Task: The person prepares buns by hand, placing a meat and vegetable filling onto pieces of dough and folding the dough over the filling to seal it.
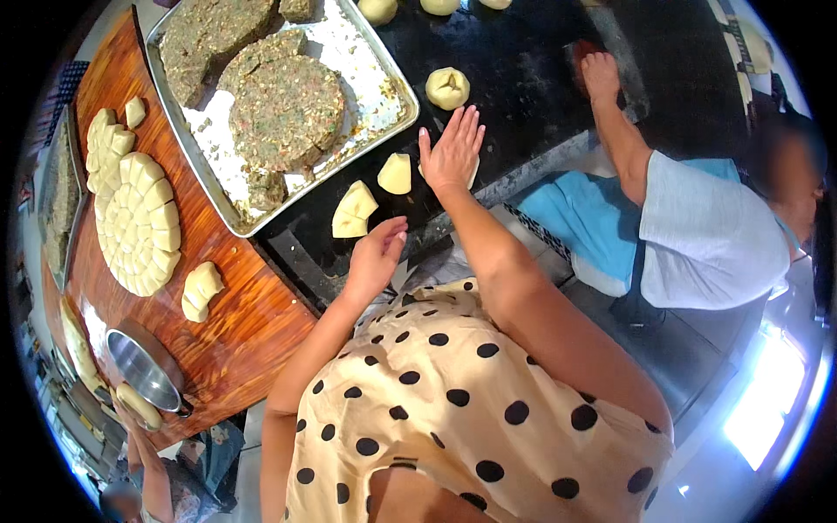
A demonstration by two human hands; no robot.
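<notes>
My right hand (450, 152) lies palm down on the black work surface (523, 105), fingers straight, pressing on a dough piece partly hidden beneath it. A round gathered dough ball (447, 88) sits just beyond its fingertips. To its left are a small pale dough piece (395, 174) and a larger wedge of dough (353, 209). My left hand (380, 244) hovers near that wedge at the surface's near edge, fingers loosely curved, with nothing visible in them. A metal tray (401, 105) at upper left holds slabs of speckled, crumbly mixture (279, 113).
Left, a wooden board (253, 340) bears cut dough (135, 222), a smaller clump (200, 292) and a steel bowl (144, 366), beside another tray (61, 200). A co-worker's hand (600, 74) reaches onto the black surface at right. Another person (153, 475) is at lower left. More balls (377, 9) lie behind.
</notes>
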